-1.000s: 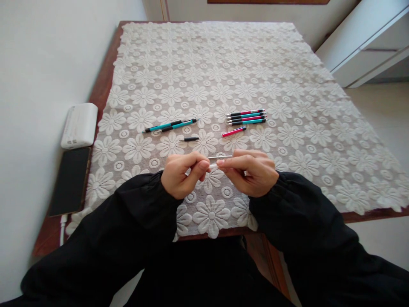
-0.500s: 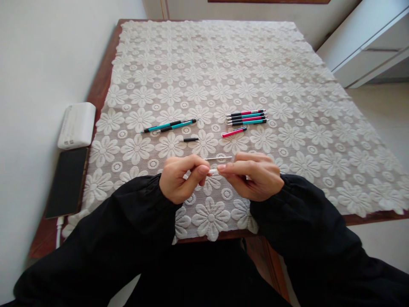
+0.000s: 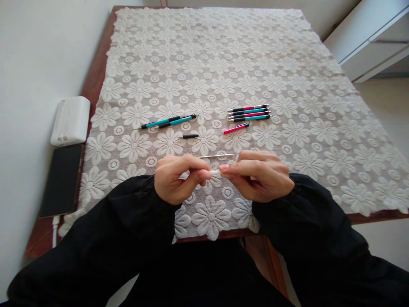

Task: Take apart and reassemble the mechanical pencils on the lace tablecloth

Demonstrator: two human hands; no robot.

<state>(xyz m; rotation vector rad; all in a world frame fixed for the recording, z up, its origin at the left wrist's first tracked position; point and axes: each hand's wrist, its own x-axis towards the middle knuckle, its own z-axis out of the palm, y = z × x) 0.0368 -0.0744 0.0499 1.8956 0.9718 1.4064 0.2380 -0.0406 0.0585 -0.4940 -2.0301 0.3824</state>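
My left hand (image 3: pixel 179 177) and my right hand (image 3: pixel 262 175) face each other near the front of the table, thumbs and forefingers pinched. Between the fingertips shows a short, slim white piece (image 3: pixel 215 172), which both hands grip; its ends are hidden. Just beyond the fingers lies a thin pale rod (image 3: pixel 217 155) like a pen refill, its left end behind my left hand. Farther off are a small black pen grip section (image 3: pixel 191 136) and a pink pen barrel with a dark clip (image 3: pixel 235 128).
Two teal-and-black pens (image 3: pixel 169 121) lie at centre left. Several pink and teal pens (image 3: pixel 249 113) are lined up at centre right. A floral lace cloth (image 3: pixel 211 217) covers the wooden table. On the left edge are a phone (image 3: pixel 61 181) with a cable and a white power bank (image 3: pixel 70 120).
My hands have moved slightly apart, still pinching the white piece. The camera view has shifted a little; the pens and parts lie as before.
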